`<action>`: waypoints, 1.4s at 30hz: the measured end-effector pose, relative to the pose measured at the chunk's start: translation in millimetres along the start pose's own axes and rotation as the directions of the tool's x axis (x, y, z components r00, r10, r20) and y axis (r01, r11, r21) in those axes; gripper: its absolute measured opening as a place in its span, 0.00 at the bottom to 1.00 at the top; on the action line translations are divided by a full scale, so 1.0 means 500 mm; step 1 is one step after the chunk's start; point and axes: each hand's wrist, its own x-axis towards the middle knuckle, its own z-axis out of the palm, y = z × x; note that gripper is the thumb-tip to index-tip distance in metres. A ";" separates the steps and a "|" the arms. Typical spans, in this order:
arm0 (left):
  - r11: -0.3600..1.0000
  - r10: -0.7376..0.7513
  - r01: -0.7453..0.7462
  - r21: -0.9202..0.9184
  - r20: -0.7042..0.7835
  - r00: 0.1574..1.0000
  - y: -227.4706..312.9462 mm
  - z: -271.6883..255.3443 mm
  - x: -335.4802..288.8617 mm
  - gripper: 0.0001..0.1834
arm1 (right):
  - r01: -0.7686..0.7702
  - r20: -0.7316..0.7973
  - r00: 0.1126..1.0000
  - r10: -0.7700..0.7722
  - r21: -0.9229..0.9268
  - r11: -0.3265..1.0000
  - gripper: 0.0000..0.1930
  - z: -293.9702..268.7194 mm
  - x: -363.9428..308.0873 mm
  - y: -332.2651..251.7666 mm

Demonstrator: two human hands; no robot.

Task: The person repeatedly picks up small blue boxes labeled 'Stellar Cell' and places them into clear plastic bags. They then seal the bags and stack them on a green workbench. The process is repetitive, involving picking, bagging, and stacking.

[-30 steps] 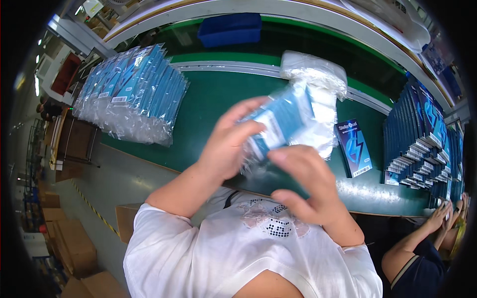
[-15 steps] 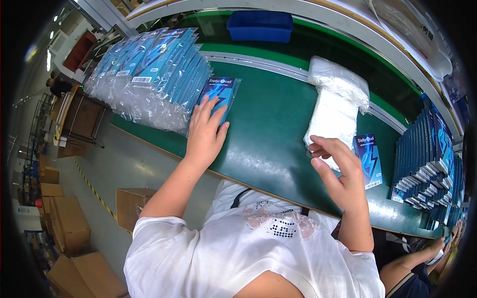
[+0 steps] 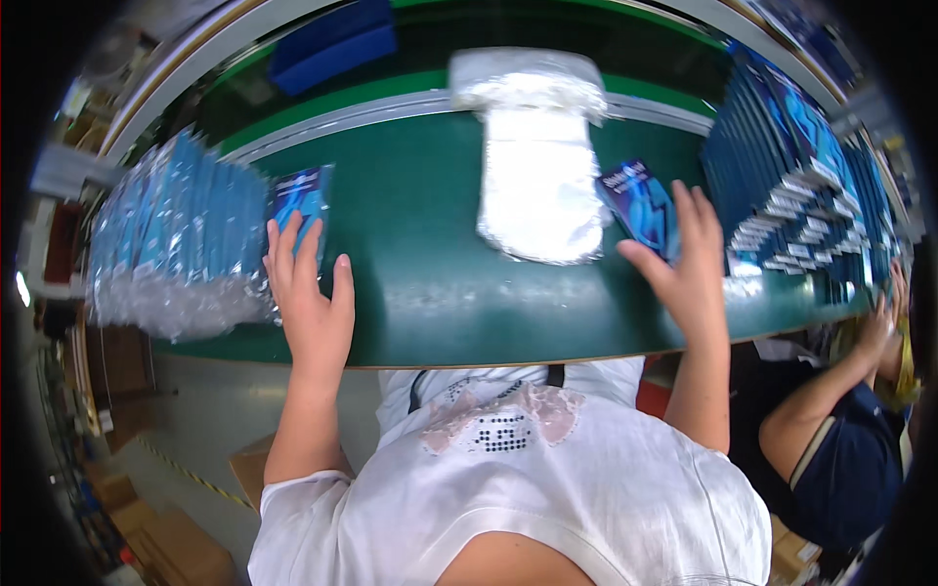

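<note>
My left hand [image 3: 311, 293] is open, fingers spread, over the lower part of a bagged blue box [image 3: 305, 192] lying beside a row of blue boxes in clear plastic bags [image 3: 186, 220]. Whether it touches the box I cannot tell. My right hand [image 3: 692, 256] is also open, its thumb and fingers apart around the lower end of a single unbagged blue box [image 3: 635, 203], which lies tilted on the table. Left of that box is a stack of clear plastic bags [image 3: 540, 186], spread flat with a folded bundle at its far end.
Unbagged blue boxes [image 3: 782, 166] stand in tall stacks on the right of the green table [image 3: 410, 283]. A blue bin [image 3: 332, 44] sits beyond the metal rail. Another person's arm [image 3: 831, 410] reaches in at the right. Cartons [image 3: 176, 547] are on the floor at lower left.
The view has turned rightward. My right hand has moved from the plastic bags to the unbagged box, which now lies more tilted. My left hand still hovers at or rests on the bagged box.
</note>
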 end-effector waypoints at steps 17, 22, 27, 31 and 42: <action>0.801 0.581 -0.431 -0.415 0.368 0.726 0.202 0.089 0.142 0.15 | -0.361 0.140 0.931 0.336 0.222 0.906 0.50 -0.017 -0.010 0.030; 0.806 0.495 -0.306 -0.507 0.294 0.818 0.207 0.093 0.130 0.13 | -0.525 0.364 0.820 0.442 0.785 0.328 0.20 0.006 -0.018 0.015; 0.773 0.617 -0.486 -0.407 0.305 0.725 0.216 0.072 0.136 0.13 | -0.465 0.484 0.789 0.379 0.873 -0.147 0.17 0.007 -0.021 0.023; 0.719 0.690 -0.618 -0.319 0.434 0.579 0.205 0.070 0.149 0.12 | -0.428 0.498 0.852 0.164 0.841 -0.331 0.17 -0.014 -0.030 0.034; 0.791 0.487 -0.305 -0.530 0.244 0.839 0.207 0.094 0.135 0.08 | -0.674 0.615 0.726 -0.307 0.549 -0.494 0.33 0.007 -0.049 -0.085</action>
